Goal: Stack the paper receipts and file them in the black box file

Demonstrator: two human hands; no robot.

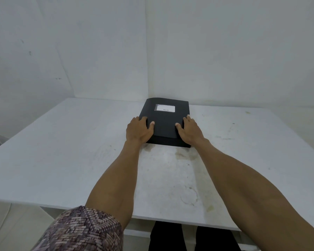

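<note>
Black box file point(166, 122) lies flat and closed on your counter point(62, 151), toward the far edge near the corner where the two pale walls meet. Its lid faces up, with a white label point(165, 108) on the far part of the cover; the print on it is too small to read.

Your left hand point(138, 130) rests on the near left corner of the file, fingers wrapped over the left side edge and the thumb lying on top of the lid. Your right hand point(189, 131) mirrors it on the near right corner, fingers down the right side edge, thumb on the lid. Each grip is closed around the file's sides, so you are holding it between both hands while it sits on the counter.

No loose paper receipts show on the counter, and you cannot tell from here what is inside the file.

Your left arm carries a patterned sleeve point(85, 230) at the lower edge of the view; the right forearm is bare. The counter surface is white with faint stains point(187, 156) just in front of the file.
</note>
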